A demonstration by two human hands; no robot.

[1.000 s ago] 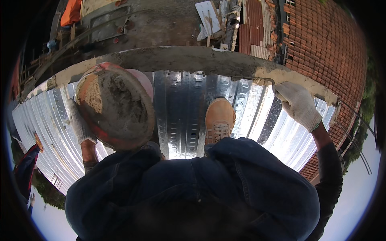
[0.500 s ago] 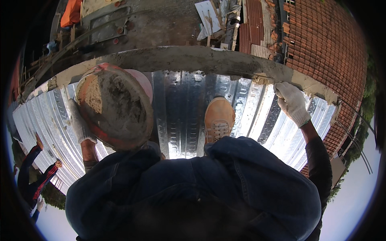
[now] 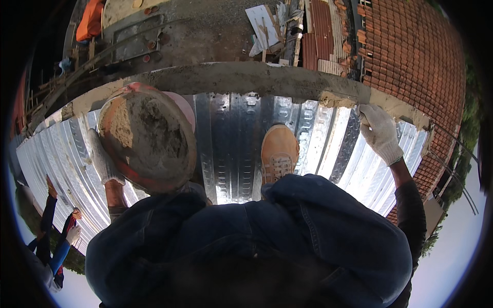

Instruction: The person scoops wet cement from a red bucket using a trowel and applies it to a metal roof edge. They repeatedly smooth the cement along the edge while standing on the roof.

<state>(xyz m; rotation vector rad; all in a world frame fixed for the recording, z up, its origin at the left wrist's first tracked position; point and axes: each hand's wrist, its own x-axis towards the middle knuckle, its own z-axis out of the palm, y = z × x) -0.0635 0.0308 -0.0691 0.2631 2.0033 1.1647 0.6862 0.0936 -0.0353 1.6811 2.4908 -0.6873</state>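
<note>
A round, orange-red rimmed bucket (image 3: 134,179) of wet grey mortar (image 3: 154,128) is in front of my left knee. My left hand (image 3: 106,156), in a pale knitted glove, is pressed along the bucket's left side and grips it; its thumb is hidden. My right hand (image 3: 381,133), gloved too, is closed at the inner edge of a mortar-coated wall top (image 3: 226,77). Its fingers curl inward, and whatever they hold is hidden. Fresher, lighter mortar (image 3: 336,99) lies along the edge just left of that hand.
Shiny ribbed metal decking (image 3: 233,154) lies under my tan shoe (image 3: 280,149). Other people's arms (image 3: 56,226) reach in at the far left. Beyond the wall, the ground drops to a yard with boards (image 3: 264,25). A tiled roof (image 3: 411,56) and rods (image 3: 457,179) are at right.
My right hand has shifted slightly right and nearer to me along the wall edge. My left hand and the bucket stay nearly in place. At far left, the other people's arms have moved.
</note>
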